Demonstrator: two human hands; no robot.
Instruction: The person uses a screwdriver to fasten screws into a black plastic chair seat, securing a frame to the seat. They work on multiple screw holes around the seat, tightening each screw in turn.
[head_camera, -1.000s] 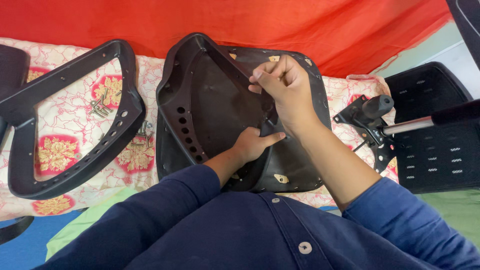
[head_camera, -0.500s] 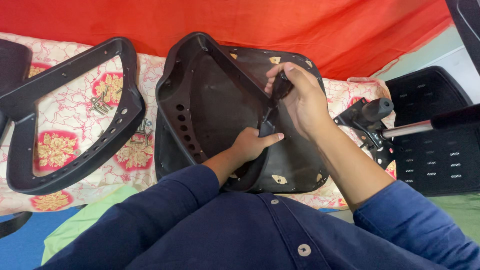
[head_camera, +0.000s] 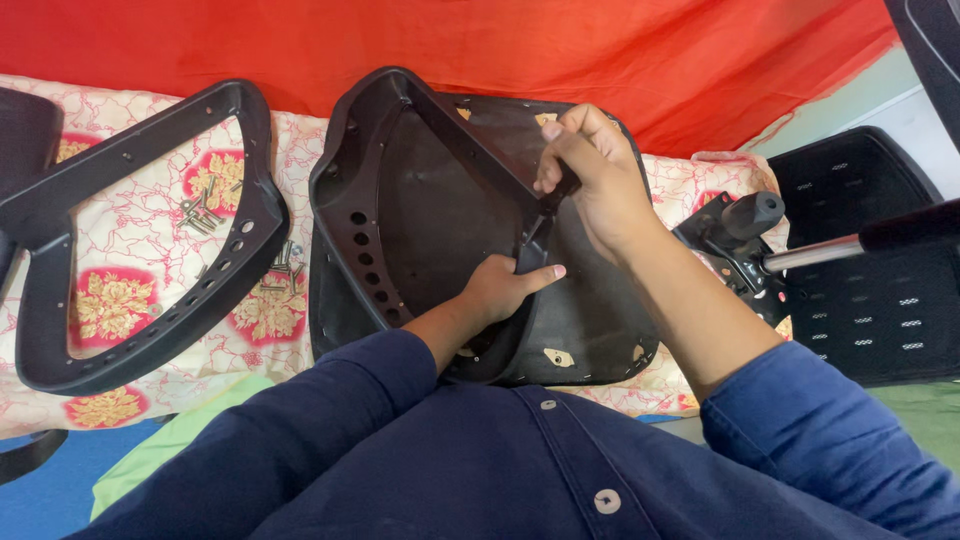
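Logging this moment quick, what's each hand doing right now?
Left hand: pressed on the black seat pan, fingers loosely curled.
Right hand: closed around a small dark tool.

Right hand (head_camera: 590, 180) lower on seat pan (head_camera: 440, 200)

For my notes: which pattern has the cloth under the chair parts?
Cream cloth with red and gold flowers, head view.
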